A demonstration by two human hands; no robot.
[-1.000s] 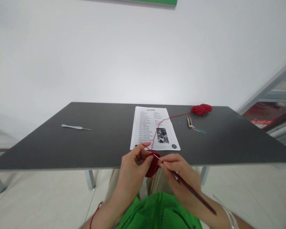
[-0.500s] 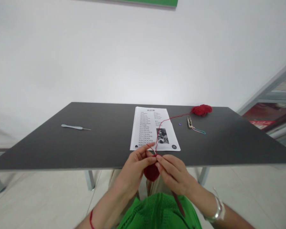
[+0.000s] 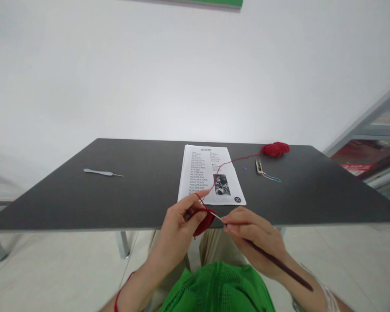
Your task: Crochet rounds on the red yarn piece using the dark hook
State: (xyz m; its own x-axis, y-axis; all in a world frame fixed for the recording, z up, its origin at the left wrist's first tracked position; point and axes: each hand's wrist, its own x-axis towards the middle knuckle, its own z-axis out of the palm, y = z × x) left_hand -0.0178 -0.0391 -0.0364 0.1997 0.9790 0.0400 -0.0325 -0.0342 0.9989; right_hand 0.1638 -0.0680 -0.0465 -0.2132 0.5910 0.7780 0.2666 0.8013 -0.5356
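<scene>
Pinched in my left hand (image 3: 182, 219) is a red crocheted piece (image 3: 205, 223), held just past the table's front edge. A strand of red yarn (image 3: 236, 159) runs over my left index finger and back to a small red yarn ball (image 3: 275, 149) at the far right of the table. My right hand (image 3: 253, 234) grips a crochet hook (image 3: 279, 264) with a dark brown handle, which slants down along the wrist. Its pale metal tip reaches the upper edge of the piece; whether it sits inside a stitch I cannot tell.
A printed pattern sheet (image 3: 232, 186) lies on the dark table (image 3: 143, 195) behind my hands. To its right are a small purple ring (image 3: 245, 168) and thread snips (image 3: 258, 166) with a corded loop. Far left lies a grey-handled tool (image 3: 99, 172) with a thin metal tip.
My right hand has moved right, away from the left, so the hook's metal shaft now shows between them. The hook's handle has swung out rightward. My left hand has shifted slightly left with the crocheted piece.
</scene>
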